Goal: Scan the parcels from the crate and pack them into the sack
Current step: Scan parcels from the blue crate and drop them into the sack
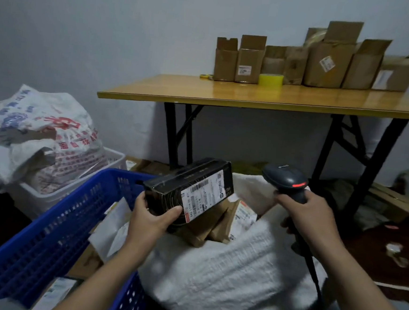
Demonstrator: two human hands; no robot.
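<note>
My left hand (151, 215) grips a black box parcel (189, 185) by its near end, white shipping label facing up and right, above the mouth of the white woven sack (228, 274). My right hand (308, 217) holds a dark handheld scanner (286, 179) by its handle, red light lit, its head turned toward the parcel's label. Brown paper parcels (220, 225) stick out of the sack's opening. The blue plastic crate (54, 221) stands at the left with several parcels inside.
A wooden folding table (264, 96) stands behind, carrying a row of cardboard boxes (328, 64) and a yellow tape roll (270, 79). A printed white bag (39, 129) fills a white basket (48, 196) at the left. Clutter lies on the floor at the right.
</note>
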